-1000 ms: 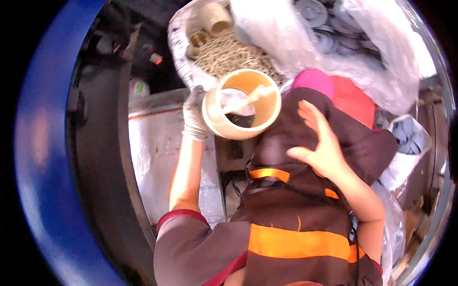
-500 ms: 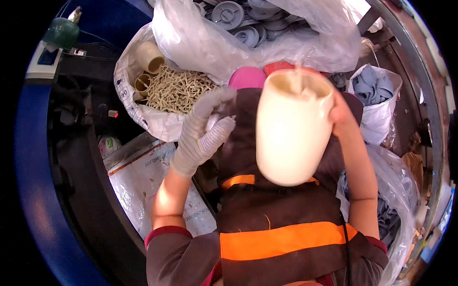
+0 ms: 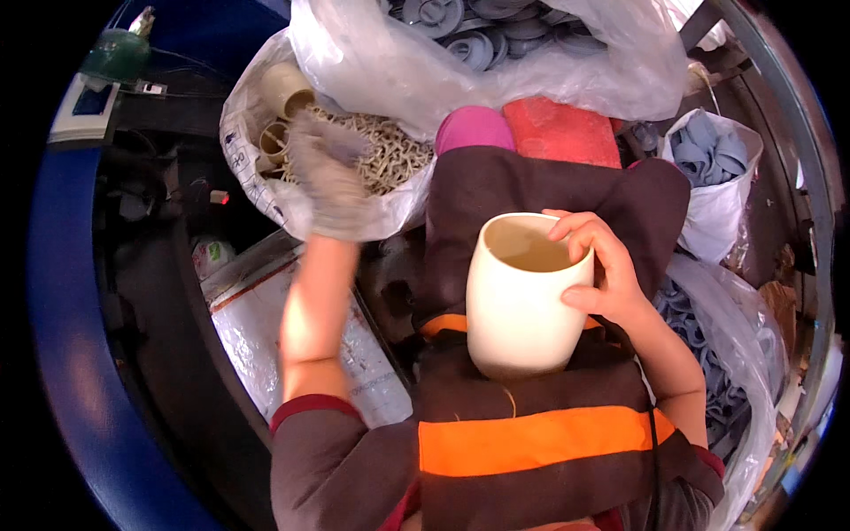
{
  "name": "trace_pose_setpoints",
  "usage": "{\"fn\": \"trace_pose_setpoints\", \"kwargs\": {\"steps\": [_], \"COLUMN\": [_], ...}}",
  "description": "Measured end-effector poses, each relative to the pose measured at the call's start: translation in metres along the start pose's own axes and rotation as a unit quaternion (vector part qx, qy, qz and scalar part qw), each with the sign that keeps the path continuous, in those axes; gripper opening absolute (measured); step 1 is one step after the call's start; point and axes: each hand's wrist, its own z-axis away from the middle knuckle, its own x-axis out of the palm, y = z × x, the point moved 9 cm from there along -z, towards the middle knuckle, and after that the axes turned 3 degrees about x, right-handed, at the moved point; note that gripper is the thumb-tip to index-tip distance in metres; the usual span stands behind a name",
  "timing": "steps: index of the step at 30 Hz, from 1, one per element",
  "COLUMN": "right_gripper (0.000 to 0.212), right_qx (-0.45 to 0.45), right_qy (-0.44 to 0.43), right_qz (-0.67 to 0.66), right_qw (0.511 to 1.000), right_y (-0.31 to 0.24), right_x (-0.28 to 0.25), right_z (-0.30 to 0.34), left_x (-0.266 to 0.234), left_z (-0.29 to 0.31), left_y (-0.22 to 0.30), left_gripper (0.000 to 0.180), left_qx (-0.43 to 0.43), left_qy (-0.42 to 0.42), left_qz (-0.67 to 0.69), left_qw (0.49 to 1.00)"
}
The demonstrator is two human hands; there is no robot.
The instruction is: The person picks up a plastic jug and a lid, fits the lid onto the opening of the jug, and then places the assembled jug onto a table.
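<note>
A cream, barrel-shaped plastic container (image 3: pixel 522 305) rests on the dark apron over my lap, its round mouth facing up. My bare right hand (image 3: pixel 598 265) is closed on its rim, with fingertips over the edge and thumb on the outer wall. My left hand (image 3: pixel 332 173), in a striped grey-white knit glove, is over a white sack (image 3: pixel 354 230) at the upper left. Motion smears its fingers, so what they hold, if anything, does not show. Inside the sack lie small beige sprue-like scraps (image 3: pixel 394 155) and cream containers (image 3: pixel 286 88).
A large clear plastic bag (image 3: pixel 425 88) of grey lid-like discs (image 3: pixel 474 49) is at the far side. Grey curved pieces fill a small white sack (image 3: pixel 708 212) and another clear bag (image 3: pixel 753 327) on the right. A red pad (image 3: pixel 562 133) lies beyond my knees; a metal frame (image 3: pixel 797 115) borders the right.
My left hand has moved up and left to the sack of scraps. My right hand has lowered the cream container toward my lap, shifting its grip on the rim.
</note>
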Motion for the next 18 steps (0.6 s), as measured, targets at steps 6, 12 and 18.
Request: {"fn": "trace_pose_setpoints", "kwargs": {"steps": [6, 12, 18], "right_gripper": [0.047, 0.033, 0.032], "right_qx": [0.035, 0.171, 0.617], "right_qy": [0.163, 0.280, 0.167], "right_qz": [0.158, 0.023, 0.216], "right_qw": [0.973, 0.944, 0.738], "right_y": [-0.007, 0.013, 0.196], "right_x": [-0.021, -0.142, -0.268], "right_z": [0.003, 0.052, 0.306], "left_x": [0.094, 0.118, 0.178], "left_z": [0.039, 0.125, 0.164], "left_y": [0.009, -0.092, -0.132], "left_gripper": [0.038, 0.056, 0.042], "left_qx": [0.383, -0.218, -0.386], "left_qy": [-0.399, -0.440, -0.464], "left_qz": [-0.670, -0.282, -0.045], "left_qw": [0.495, 0.824, 0.796]}}
